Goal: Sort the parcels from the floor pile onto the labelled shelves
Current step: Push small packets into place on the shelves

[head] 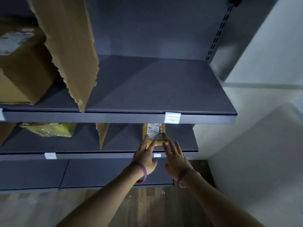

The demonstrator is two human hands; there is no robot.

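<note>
A small yellow-brown parcel (155, 133) with a white shipping label lies on the middle shelf (180, 145), right of a cardboard divider (102, 134). My left hand (145, 157) has its fingertips on the parcel's near left edge. My right hand (175, 155) is spread flat with its fingertips at the near right corner. Neither hand is wrapped around the parcel. A white label (157, 155) sits on the shelf's front edge just below the parcel. The floor pile is out of view.
The upper shelf (147, 89) carries a label tag (172, 117), a torn cardboard divider (72, 51) and a brown box (23, 66) at left. A yellow bagged parcel (49, 129) lies left on the middle shelf. A white wall (262, 128) stands at right, wooden floor (147, 207) below.
</note>
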